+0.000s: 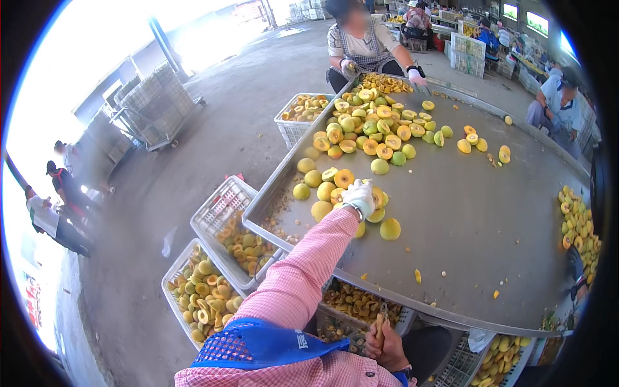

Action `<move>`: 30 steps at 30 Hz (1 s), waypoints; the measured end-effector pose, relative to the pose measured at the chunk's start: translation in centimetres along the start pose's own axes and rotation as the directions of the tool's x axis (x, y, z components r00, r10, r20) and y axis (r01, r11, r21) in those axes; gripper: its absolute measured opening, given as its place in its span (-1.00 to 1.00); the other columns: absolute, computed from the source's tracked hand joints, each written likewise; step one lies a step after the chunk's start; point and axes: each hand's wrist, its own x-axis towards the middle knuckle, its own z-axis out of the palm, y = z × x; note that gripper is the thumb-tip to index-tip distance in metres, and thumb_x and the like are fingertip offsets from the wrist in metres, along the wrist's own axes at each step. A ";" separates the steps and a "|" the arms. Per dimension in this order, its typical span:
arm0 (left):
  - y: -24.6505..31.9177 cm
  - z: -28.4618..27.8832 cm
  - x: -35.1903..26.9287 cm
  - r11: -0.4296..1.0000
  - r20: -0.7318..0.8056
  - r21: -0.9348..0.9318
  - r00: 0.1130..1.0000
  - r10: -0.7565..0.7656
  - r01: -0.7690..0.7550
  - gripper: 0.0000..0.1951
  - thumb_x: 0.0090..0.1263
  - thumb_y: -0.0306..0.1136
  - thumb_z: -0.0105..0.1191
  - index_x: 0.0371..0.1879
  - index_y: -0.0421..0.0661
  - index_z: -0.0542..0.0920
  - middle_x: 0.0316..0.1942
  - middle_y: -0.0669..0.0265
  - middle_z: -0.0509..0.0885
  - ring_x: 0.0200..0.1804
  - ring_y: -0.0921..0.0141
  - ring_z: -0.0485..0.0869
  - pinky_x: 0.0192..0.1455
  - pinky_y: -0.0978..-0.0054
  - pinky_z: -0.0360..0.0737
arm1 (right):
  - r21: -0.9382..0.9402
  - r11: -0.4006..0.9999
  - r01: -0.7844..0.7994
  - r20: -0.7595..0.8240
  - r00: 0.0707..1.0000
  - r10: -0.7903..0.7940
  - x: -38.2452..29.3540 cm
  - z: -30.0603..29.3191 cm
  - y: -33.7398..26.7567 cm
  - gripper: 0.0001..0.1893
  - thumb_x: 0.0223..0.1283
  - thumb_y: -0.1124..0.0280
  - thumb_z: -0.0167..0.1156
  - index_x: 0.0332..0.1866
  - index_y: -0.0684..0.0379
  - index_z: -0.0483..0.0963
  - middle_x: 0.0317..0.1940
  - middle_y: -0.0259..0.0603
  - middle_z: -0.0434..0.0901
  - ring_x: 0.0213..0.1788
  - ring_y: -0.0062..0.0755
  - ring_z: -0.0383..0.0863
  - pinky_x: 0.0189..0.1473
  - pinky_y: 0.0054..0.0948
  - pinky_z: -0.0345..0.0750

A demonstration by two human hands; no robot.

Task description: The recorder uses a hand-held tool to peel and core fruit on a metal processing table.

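Observation:
My left hand (359, 197), in a white glove, reaches over a cluster of halved yellow-green peaches (344, 178) on the metal table (449, 232). Its fingers are at a peach half (377, 197), but the back of the glove hides whether they grip it. Low in front of me, below the table's near edge, my bare right hand (388, 347) is closed around the wooden handle of a small pitting tool (382, 321). That tool's metal end points up. Beneath it, a crate of brown-yellow peach scraps (358, 302) sits under the table edge.
Crates of peach halves (203, 295), (244, 249) stand on the floor at left, another crate (302, 116) farther along. A large peach pile (377, 121) lies toward a gloved co-worker (372, 48) across the table. More peaches (578, 227) lie at right. A raised metal rim (295, 159) borders the table.

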 end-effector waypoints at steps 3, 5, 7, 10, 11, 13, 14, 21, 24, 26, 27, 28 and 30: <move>0.1 -0.6 -1.2 0.999 0.010 -0.016 0.999 0.035 -0.035 -0.45 0.13 -0.26 0.19 0.14 -0.08 0.39 0.06 0.04 0.52 0.15 0.12 0.50 0.15 0.16 0.44 | 0.008 1.000 0.017 -0.019 1.000 -0.017 0.3 -0.2 0.2 -0.56 0.41 -0.12 -0.25 -0.26 0.09 0.25 -0.67 -0.37 0.18 -0.74 -0.58 0.14 -0.64 -0.53 0.22; -0.1 -0.9 -2.2 0.965 0.007 -0.226 0.991 0.136 -0.131 -0.51 0.11 -0.31 0.20 0.05 -0.13 0.42 -0.07 0.03 0.59 0.02 0.09 0.58 0.04 0.24 0.50 | 0.000 1.000 0.030 0.013 0.999 -0.030 0.4 -0.3 0.3 -0.55 0.42 -0.12 -0.28 -0.25 0.09 0.25 -0.67 -0.37 0.18 -0.74 -0.58 0.14 -0.63 -0.53 0.23; -0.4 -1.1 -3.8 0.963 -0.034 -0.218 0.988 0.152 -0.156 -0.56 0.08 -0.35 0.22 -0.05 -0.20 0.43 -0.22 0.01 0.63 -0.12 0.05 0.62 -0.04 0.29 0.55 | -0.014 0.999 0.044 -0.007 0.999 -0.044 0.4 -0.2 0.5 -0.55 0.42 -0.12 -0.29 -0.25 0.08 0.25 -0.67 -0.37 0.18 -0.74 -0.58 0.14 -0.64 -0.52 0.23; -1.2 -2.2 -7.4 0.857 -0.202 -0.435 0.957 0.207 -0.277 -0.47 0.04 -0.38 0.29 0.04 -0.20 0.43 -0.20 0.06 0.63 -0.12 0.16 0.64 0.00 0.37 0.54 | -0.067 0.994 0.083 -0.057 0.995 -0.087 -0.1 0.8 0.7 -0.55 0.43 -0.12 -0.30 -0.25 0.07 0.25 -0.67 -0.37 0.19 -0.74 -0.58 0.15 -0.65 -0.52 0.23; -1.7 -2.7 -8.9 0.775 -0.247 -0.540 0.942 0.228 -0.329 -0.44 0.04 -0.41 0.30 0.08 -0.19 0.44 -0.18 0.10 0.63 -0.11 0.22 0.64 0.01 0.41 0.54 | -0.103 0.990 0.100 -0.109 0.988 -0.111 -0.4 1.4 0.8 -0.56 0.43 -0.12 -0.30 -0.25 0.07 0.25 -0.67 -0.36 0.19 -0.73 -0.58 0.16 -0.66 -0.51 0.22; -2.5 -4.1 -11.7 0.650 -0.157 -0.705 0.956 0.247 -0.284 -0.45 0.11 -0.48 0.30 0.13 -0.21 0.43 -0.13 0.20 0.63 -0.07 0.35 0.62 0.04 0.47 0.54 | -0.110 0.985 0.135 -0.082 0.986 -0.145 -1.0 3.0 0.7 -0.57 0.43 -0.12 -0.29 -0.25 0.07 0.25 -0.67 -0.36 0.20 -0.73 -0.57 0.17 -0.67 -0.51 0.22; -2.8 -4.5 -13.7 0.341 -0.042 -0.931 0.965 0.258 -0.132 -0.50 0.16 -0.51 0.26 0.12 -0.23 0.44 -0.11 0.22 0.63 -0.06 0.38 0.62 0.06 0.47 0.54 | -0.133 0.980 0.146 -0.121 0.979 -0.162 -1.1 3.9 0.4 -0.58 0.43 -0.11 -0.28 -0.25 0.06 0.25 -0.67 -0.36 0.21 -0.73 -0.57 0.18 -0.67 -0.51 0.23; -3.5 -3.6 -24.9 -0.430 0.237 -0.814 0.899 0.368 0.391 -0.70 0.33 -0.52 0.07 0.03 -0.23 0.45 -0.06 0.25 0.59 -0.04 0.40 0.59 0.09 0.44 0.50 | -0.569 0.788 0.235 0.014 0.961 -0.277 -2.0 10.8 1.0 -0.61 0.44 -0.04 -0.18 -0.23 0.12 0.27 -0.61 -0.43 0.28 -0.68 -0.71 0.23 -0.62 -0.64 0.30; -3.2 -2.8 -27.3 -0.566 0.208 -0.727 0.911 0.357 0.388 -0.67 0.39 -0.36 0.02 0.09 -0.17 0.44 0.04 0.19 0.53 0.06 0.34 0.54 0.14 0.39 0.46 | -0.718 0.643 0.266 0.085 0.951 -0.298 -1.4 12.3 1.7 -0.60 0.42 -0.04 -0.14 -0.17 0.15 0.29 -0.59 -0.45 0.27 -0.64 -0.72 0.24 -0.59 -0.64 0.30; -2.9 -2.6 -28.2 -0.622 0.248 -0.662 0.905 0.346 0.419 -0.63 0.39 -0.29 0.03 0.12 -0.18 0.41 0.09 0.16 0.50 0.09 0.30 0.51 0.18 0.31 0.43 | -0.764 0.575 0.294 0.056 0.918 -0.394 -1.2 12.6 2.0 -0.58 0.41 -0.04 -0.11 -0.13 0.18 0.30 -0.56 -0.45 0.27 -0.55 -0.72 0.28 -0.50 -0.66 0.32; -2.7 -2.4 -28.5 -0.701 0.290 -0.561 0.897 0.332 0.441 -0.58 0.40 -0.21 0.03 0.14 -0.18 0.39 0.14 0.13 0.47 0.13 0.26 0.48 0.22 0.24 0.41 | -0.767 0.571 0.293 0.029 0.904 -0.426 -1.1 12.6 2.2 -0.57 0.40 -0.05 -0.10 -0.11 0.20 0.31 -0.54 -0.46 0.27 -0.50 -0.72 0.29 -0.46 -0.67 0.32; -2.6 -2.4 -28.8 -0.665 0.289 -0.613 0.905 0.313 0.426 -0.55 0.41 -0.11 0.00 0.13 -0.18 0.40 0.12 0.10 0.49 0.10 0.21 0.50 0.21 0.20 0.41 | -0.770 0.573 0.280 0.001 0.899 -0.437 -1.1 12.5 2.2 -0.55 0.40 -0.03 -0.09 -0.10 0.24 0.32 -0.51 -0.41 0.33 -0.46 -0.67 0.34 -0.41 -0.59 0.38; -2.4 -2.3 -29.2 -0.651 0.250 -0.641 0.912 0.325 0.407 -0.56 0.42 -0.09 0.00 0.11 -0.18 0.41 0.09 0.10 0.51 0.08 0.20 0.51 0.19 0.20 0.42 | -0.842 0.448 0.299 0.036 0.861 -0.507 -0.9 12.4 2.4 -0.55 0.41 0.00 -0.09 -0.09 0.27 0.33 -0.49 -0.32 0.39 -0.44 -0.57 0.40 -0.39 -0.51 0.40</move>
